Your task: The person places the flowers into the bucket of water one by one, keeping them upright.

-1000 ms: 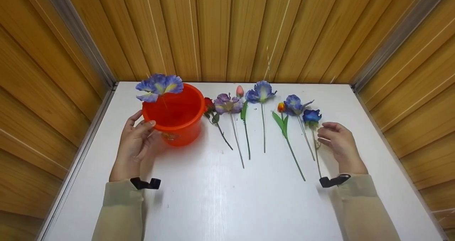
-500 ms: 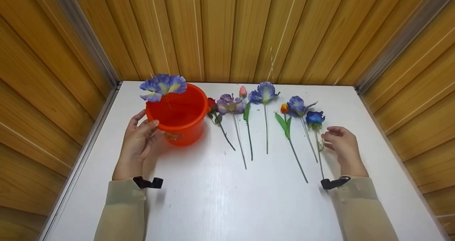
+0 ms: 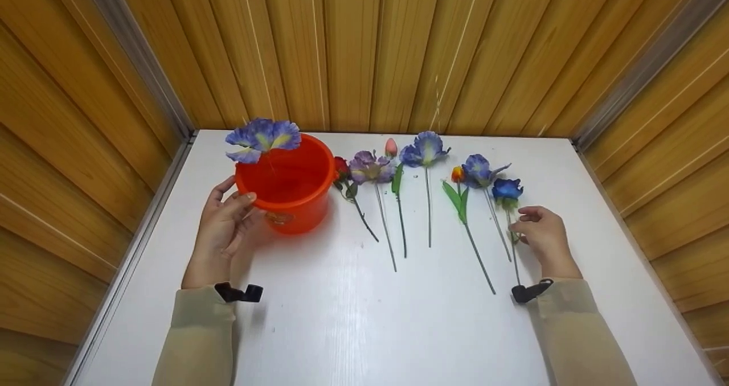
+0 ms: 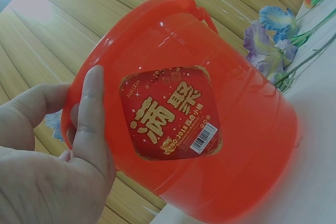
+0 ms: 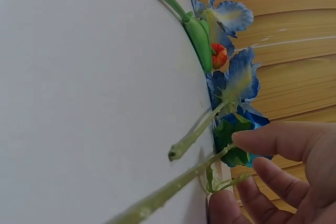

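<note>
Your right hand [image 3: 541, 235] has moved in toward the blue rose [image 3: 507, 189] since the earlier frame, its thumb now at the stem, while your left hand [image 3: 216, 232] keeps its place. Across the white surface [image 3: 342, 329], the loose flowers lie in a row, blooms away from you and stems toward you, probably so that each stem is easy to reach. At the row's left is the red bucket [image 3: 290, 215]; your left thumb and fingers clamp its near-left rim, likely to steady it. Whether its base sits flat, you can't tell. One standing iris [image 3: 262, 138] leans in it, bloom above the far-left rim. On the surface, from the bucket outward, come a mauve iris [image 3: 369, 169] and two blue ones, with the blue rose at the far right, just beside your right hand and well apart from your left. Those right fingers and thumb stay parted around its stem; no firm grip shows. Smallest are the orange tulip [image 3: 458, 174] and pink bud [image 3: 390, 148].
</note>
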